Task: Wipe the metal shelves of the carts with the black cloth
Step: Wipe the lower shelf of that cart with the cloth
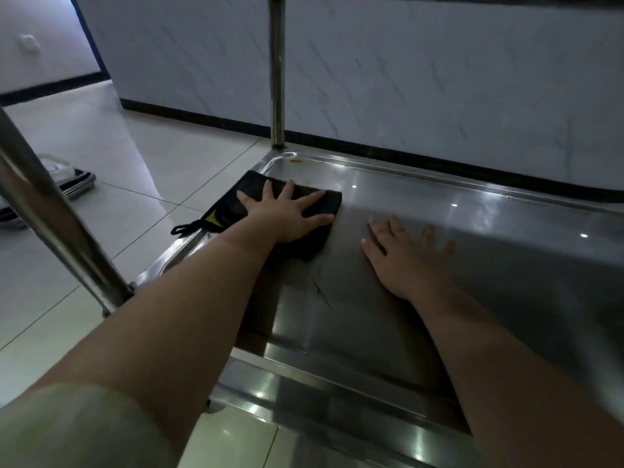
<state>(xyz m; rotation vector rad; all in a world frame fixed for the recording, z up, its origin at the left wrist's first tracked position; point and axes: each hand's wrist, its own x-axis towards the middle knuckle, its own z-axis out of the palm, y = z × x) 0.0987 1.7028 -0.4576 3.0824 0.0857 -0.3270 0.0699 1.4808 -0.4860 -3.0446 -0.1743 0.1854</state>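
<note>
Left hand: the left hand (285, 216) lies palm down on the black cloth (332, 202), fingers straight and spread wide — it presses the cloth flat and curls round nothing.
Right hand: the right hand (410, 261) lies palm down on bare metal just beside the cloth, fingers straight and slightly fanned, holding nothing.
Arms: both forearms reach forward over the near rim; a pale sleeve (77, 430) covers the left upper arm.
Black cloth: folded to a rough rectangle at the far left end of the shelf, its left edge lapping over the raised rim; a yellow tag (213, 217) and a thin black loop (189, 228) hang out past the edge, over the floor.
Metal shelf: the shelf (489, 265) is a shallow steel tray with a raised lip, low to the ground, showing bright glints of light and a faint dark scratch near the middle.
Cart posts: one round steel post (277, 79) rises from the far left corner, another (50, 204) slants up from the near left corner.
Surroundings: pale tiled floor (101, 136), a marbled white wall (439, 62) with a dark skirting behind the cart — and a stack of metal trays (72, 179) on the floor at left.
</note>
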